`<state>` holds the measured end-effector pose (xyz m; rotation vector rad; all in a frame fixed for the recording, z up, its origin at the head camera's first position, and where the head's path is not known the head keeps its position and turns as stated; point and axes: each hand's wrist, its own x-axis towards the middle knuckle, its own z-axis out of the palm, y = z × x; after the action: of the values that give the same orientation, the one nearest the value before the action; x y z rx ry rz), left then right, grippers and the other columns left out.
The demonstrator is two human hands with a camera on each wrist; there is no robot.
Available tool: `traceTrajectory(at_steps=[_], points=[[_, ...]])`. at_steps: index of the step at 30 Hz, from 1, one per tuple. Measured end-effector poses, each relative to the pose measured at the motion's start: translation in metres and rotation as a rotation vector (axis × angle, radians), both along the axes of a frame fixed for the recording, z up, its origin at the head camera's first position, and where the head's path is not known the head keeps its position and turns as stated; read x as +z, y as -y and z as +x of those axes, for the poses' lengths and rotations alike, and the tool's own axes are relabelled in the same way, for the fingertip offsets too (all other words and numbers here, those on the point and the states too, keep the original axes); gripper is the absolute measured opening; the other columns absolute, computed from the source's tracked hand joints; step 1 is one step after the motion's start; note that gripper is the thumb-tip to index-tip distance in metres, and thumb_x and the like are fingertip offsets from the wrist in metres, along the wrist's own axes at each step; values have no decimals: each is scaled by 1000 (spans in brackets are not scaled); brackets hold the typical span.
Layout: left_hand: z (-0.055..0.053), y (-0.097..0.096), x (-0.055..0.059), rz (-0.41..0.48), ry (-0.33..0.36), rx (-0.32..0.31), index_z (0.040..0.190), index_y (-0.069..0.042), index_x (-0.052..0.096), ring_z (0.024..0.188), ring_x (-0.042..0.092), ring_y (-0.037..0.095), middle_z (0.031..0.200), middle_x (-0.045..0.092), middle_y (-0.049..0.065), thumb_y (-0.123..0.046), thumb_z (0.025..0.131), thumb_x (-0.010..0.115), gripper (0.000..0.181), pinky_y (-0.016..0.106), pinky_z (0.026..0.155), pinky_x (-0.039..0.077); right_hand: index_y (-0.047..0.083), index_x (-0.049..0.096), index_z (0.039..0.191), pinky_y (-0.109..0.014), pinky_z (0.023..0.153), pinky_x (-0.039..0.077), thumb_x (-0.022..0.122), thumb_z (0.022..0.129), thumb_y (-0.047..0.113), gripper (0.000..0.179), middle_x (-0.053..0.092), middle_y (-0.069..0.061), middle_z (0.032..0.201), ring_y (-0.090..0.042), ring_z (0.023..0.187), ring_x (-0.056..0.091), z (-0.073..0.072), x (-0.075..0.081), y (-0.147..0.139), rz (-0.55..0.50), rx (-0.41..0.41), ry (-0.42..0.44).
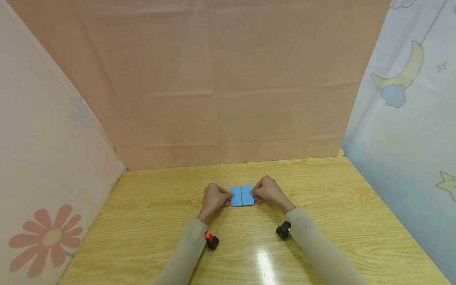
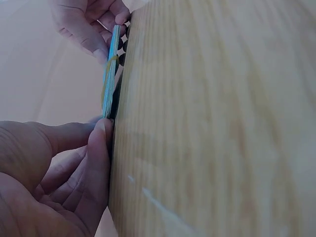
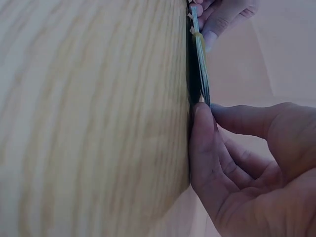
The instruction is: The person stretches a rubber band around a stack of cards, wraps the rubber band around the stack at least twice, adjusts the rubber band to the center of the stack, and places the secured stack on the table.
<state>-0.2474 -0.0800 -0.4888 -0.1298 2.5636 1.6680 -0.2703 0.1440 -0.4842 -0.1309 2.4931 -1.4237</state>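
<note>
A thin stack of blue cards point(image 1: 247, 195), with a yellow rubber band point(image 1: 241, 196) round its middle, is held low over the table. My left hand point(image 1: 215, 196) pinches its left edge between thumb and fingers. On the opposite edge, my right hand point(image 1: 268, 190) pinches it the same way. Seen edge-on in the left wrist view, the stack point(image 2: 109, 89) shows several pale layers and a gap of shadow under it. In the right wrist view the band point(image 3: 198, 35) wraps the stack, and its near end sits between thumb and forefinger.
The wood-grain table point(image 1: 160, 213) spreads round both hands. A plain tan sheet point(image 1: 213, 99) hangs behind its far edge. Printed cloths stand at the sides, one with a flower point(image 1: 51, 237), the other with a moon point(image 1: 406, 71). Small black wrist cameras point(image 1: 283, 230) sit at both cuffs.
</note>
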Motion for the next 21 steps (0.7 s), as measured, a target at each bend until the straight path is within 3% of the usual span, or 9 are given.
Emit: traceTrajectory(at_steps=[13,21], points=[[-2,-2,-2,-13,7,10,80,4,81,51,70,14,70,78,13,-2,89,80,11,27,52,63,-2,78,77,-28,55,64,81,91,9,18,73,-10,66,-13,55,69,2,3,5,82,-50,-15],[0,3,-2,-3,1,-16,81,4,81,52,71,15,69,77,13,-6,90,82,13,27,53,63,0,78,78,-30,57,64,78,96,17,25,74,-10,68,-17,57,70,6,3,-2,51,-6,-17]])
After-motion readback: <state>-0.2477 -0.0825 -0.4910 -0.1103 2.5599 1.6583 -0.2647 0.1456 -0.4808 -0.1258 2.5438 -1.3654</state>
